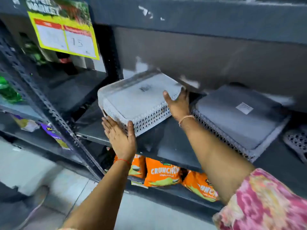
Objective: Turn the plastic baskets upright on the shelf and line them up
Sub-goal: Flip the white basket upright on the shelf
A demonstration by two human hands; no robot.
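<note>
1. White plastic basket (pixel 139 98): inverted, solid base facing up with a small label at its middle, perforated walls facing down; long axis running from near left to far right across the dark metal shelf (pixel 167 145); near-left corner apparently raised off the shelf, rim not clearly visible
2. Left hand (pixel 120 136): placed at the near-left corner of the white basket, palm against the perforated wall, thumb lying up along the front wall, fingers extended and spread rather than curled; contact with the wall, no closed grasp; whether the fingertips hook under the rim cannot be told
3. Right hand (pixel 178 105): reaching deeper onto the shelf to the far-right end of the same basket, thumb resting on the upturned base, remaining fingers wrapped around the end wall and hidden behind it; moderately open, clasping that end
4. Key relation: hands set at opposite ends of the long axis, left nearer the body and lower, right farther and higher; basket spanning between them, so a roll about that axis judged the likely way to bring the opening upward
5. Grey plastic basket (pixel 239 115): also inverted, just beside the white one on the right, untouched, labelled base up
6. Third perforated basket (pixel 297 141): partly visible at the right edge, orientation unclear
7. Orange snack packets (pixel 162 171): on the shelf below, well clear of both hands
</note>
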